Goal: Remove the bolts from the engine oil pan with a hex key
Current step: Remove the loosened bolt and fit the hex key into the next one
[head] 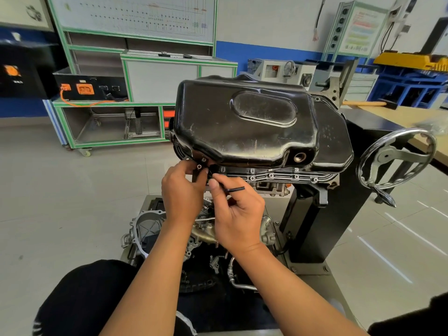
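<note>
1. The black oil pan (pixel 242 122) sits at centre frame, belly up, on an engine (pixel 271 189) clamped to a black stand (pixel 339 214).
2. Four bolts (pixel 270 175) stand in a row along the pan's near flange. A corner bolt (pixel 199 166) shows at the near-left end of the pan.
3. The right hand (pixel 237 214) pinches a black hex key (pixel 236 189) between thumb and forefinger, just below the flange and between the corner bolt and the row. The key's free end points right.
4. The left hand (pixel 181 187) is at the pan's near-left corner, fingers curled just beside the corner bolt. A dark bar shows by its fingertips, but whether the hand grips it cannot be told from this angle.
5. A round drain hole (pixel 300 157) gapes in the pan's near wall, above the bolt row.
6. A chrome handwheel (pixel 397 158) juts from the stand, right of the pan.
7. Loose parts (pixel 145 226) lie on the stand's base, beneath the person's forearms.
8. To the far right, a hammer (pixel 368 103) rests on a wooden bench (pixel 400 115).
9. A green-framed cabinet (pixel 145 76) stands behind, to the left.
</note>
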A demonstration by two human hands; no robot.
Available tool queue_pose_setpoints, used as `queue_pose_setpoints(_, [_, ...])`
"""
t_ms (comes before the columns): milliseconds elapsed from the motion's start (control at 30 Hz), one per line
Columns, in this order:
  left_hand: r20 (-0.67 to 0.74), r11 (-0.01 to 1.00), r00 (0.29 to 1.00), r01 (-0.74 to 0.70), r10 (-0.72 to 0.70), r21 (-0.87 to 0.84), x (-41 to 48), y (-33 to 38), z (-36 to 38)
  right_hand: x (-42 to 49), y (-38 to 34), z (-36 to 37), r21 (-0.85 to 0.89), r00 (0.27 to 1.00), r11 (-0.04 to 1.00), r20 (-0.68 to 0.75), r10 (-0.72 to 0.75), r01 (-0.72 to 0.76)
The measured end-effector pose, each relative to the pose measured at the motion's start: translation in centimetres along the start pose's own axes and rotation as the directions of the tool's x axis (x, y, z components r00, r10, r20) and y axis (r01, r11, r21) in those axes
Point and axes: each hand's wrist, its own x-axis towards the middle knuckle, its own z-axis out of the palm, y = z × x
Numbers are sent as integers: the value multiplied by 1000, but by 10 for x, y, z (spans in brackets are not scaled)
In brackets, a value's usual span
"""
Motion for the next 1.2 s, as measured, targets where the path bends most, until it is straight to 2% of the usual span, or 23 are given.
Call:
queue_pose_setpoints(200, [4, 997, 997, -75, 75, 32, -2, -2, 0, -4, 0, -4, 64, 986, 984, -22, 167, -166])
queue_pose_setpoints(300, [-6, 998, 998, -56, 56, 39, -1, 1, 1, -6, 2, -8, 38, 982, 982, -17, 186, -185])
queue_pose_setpoints(400, [-29, 998, 999, -33, 34, 58, -2, 2, 3, -5, 3, -10, 13, 985, 985, 1, 170, -170])
queue_pose_setpoints(700, [11, 999, 999, -50, 50, 7, -2, 0, 1, 7, 3, 2, -148, 996, 989, 83, -13, 25])
queue_pose_setpoints(1033, [46, 997, 997, -59, 61, -44, -2, 3, -5, 9, -2, 10, -204, 983, 977, 179, -30, 67])
queue_pose_setpoints(1200, [43, 996, 996, -80, 81, -31, -2, 4, -7, 10, -4, 12, -226, 983, 972, 180, -20, 61])
